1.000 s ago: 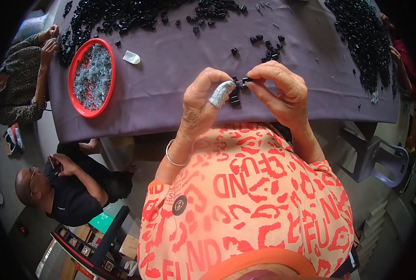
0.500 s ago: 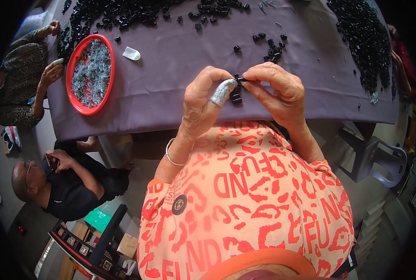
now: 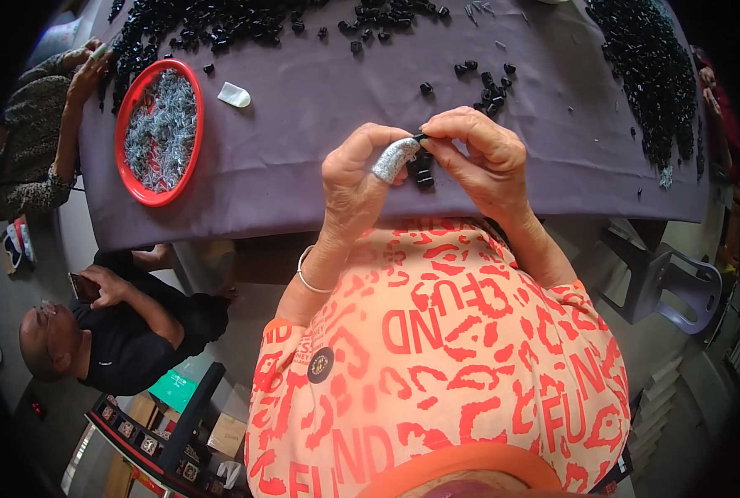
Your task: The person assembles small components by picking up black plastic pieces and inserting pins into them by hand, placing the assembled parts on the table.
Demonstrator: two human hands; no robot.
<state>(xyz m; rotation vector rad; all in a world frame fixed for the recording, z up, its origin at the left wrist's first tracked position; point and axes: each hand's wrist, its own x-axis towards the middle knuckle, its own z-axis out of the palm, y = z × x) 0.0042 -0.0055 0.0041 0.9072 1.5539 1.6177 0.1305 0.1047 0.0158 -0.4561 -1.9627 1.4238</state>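
Workshop: parts-heaped sorting table [image 3: 303, 116]

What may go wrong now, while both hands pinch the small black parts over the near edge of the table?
1. The left hand and right hand hold the small black parts close to the near edge of the purple cloth; a slip might send one off the table to the floor.
2. The silver finger cover on the left hand may reduce feeling, so the grip could be less sure.

purple-clothed table [image 3: 303, 149] | grey floor [image 3: 21, 274] | grey chair [image 3: 677, 286]
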